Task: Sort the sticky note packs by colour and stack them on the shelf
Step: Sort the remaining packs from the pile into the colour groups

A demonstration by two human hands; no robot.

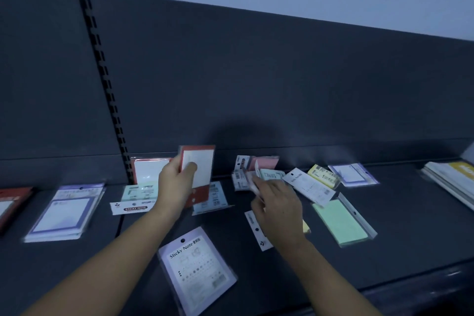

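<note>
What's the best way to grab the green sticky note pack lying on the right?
Probably pinch its clear hang strip along the right edge, coming from the right: the green sticky note pack lies flat, and that thin strip juts past the pad.

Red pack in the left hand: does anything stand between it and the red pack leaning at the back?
Nothing visible does. The held pack in the left hand hangs just right of the leaning pack; teal packs lie flat below.

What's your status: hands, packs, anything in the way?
Left hand holds red pack. Right hand at mixed pile, grip unclear. Green pack, others loose on shelf.
</note>
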